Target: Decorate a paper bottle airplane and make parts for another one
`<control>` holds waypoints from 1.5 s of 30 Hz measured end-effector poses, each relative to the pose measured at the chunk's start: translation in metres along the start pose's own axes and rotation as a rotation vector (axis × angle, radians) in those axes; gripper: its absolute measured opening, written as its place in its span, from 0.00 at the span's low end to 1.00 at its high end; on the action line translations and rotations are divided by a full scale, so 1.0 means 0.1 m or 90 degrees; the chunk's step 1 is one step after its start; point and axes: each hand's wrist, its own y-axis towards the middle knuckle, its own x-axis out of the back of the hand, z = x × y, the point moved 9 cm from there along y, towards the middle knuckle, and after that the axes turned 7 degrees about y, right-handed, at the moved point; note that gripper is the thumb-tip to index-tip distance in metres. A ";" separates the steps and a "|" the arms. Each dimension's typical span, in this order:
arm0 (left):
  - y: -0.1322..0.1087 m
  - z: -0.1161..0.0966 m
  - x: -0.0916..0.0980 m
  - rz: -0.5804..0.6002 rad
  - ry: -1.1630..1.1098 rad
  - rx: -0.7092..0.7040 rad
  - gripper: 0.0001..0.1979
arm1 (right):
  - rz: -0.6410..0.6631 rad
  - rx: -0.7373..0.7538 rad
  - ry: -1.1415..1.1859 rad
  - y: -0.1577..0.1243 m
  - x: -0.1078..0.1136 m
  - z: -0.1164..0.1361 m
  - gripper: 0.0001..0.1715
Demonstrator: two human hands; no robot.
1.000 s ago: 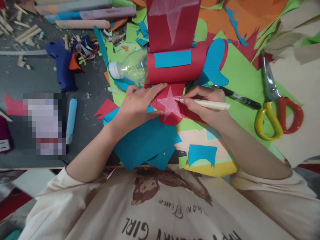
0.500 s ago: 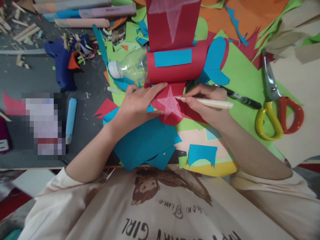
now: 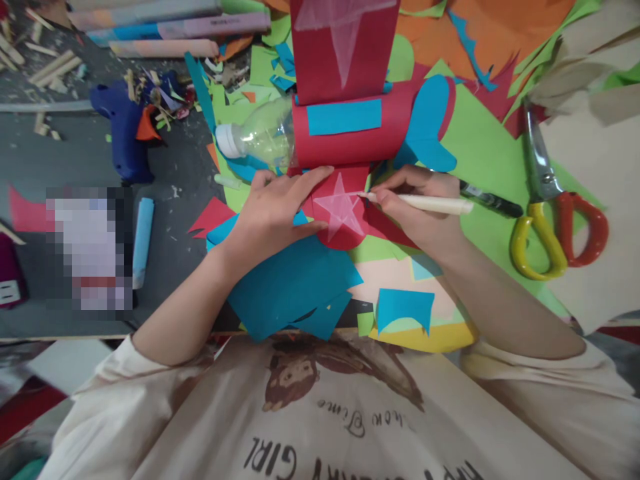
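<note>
Lying across the upper middle of the frame, the red paper-wrapped bottle point(image 3: 350, 147) had its long axis nearly level, its clear neck point(image 3: 265, 137) pointing left. Below it, left of centre, the left hand point(image 3: 274, 212) was spread palm down with nothing visible in its grasp; forefinger and thumb stood well parted. Right of centre, the right hand point(image 3: 423, 227) was closed in a pinch. Between the two, just under the bottle, lay the red flap point(image 3: 346, 239), rounded end toward the bottom. The left hand was nearer, its fingertips on the flap's left side; the right sat at the other side, and whether its skin touched could not be told. Pinched there, the white marker point(image 3: 440, 205) ran roughly parallel to the bottle, dipping slightly rightward. Its nib pointed left, at the right-hand arm of the flap's pale star point(image 3: 339, 208).
</note>
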 end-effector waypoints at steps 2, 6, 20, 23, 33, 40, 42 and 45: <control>0.00 0.00 0.00 -0.004 0.002 -0.002 0.31 | -0.012 -0.016 -0.013 -0.01 0.02 -0.05 0.07; 0.00 0.00 0.00 -0.005 0.005 -0.004 0.30 | 0.009 -0.032 -0.013 -0.01 0.00 -0.08 0.06; 0.00 0.02 -0.01 -0.009 -0.010 0.000 0.32 | 0.040 0.045 0.050 -0.03 -0.06 0.10 0.10; 0.00 0.02 -0.02 -0.005 -0.006 0.002 0.31 | 0.068 0.047 0.045 -0.03 -0.09 0.11 0.09; 0.01 0.01 -0.03 0.014 0.016 0.012 0.31 | 0.067 0.032 0.081 -0.01 -0.07 0.07 0.05; 0.00 0.02 -0.02 -0.005 -0.001 -0.004 0.32 | 0.090 -0.002 0.035 -0.01 -0.10 0.02 0.07; 0.00 0.02 -0.02 -0.005 0.000 -0.005 0.32 | 0.095 -0.005 0.044 -0.01 -0.10 0.02 0.08; 0.00 0.01 -0.01 -0.003 0.001 -0.003 0.32 | 0.101 -0.014 0.044 -0.01 -0.11 0.02 0.08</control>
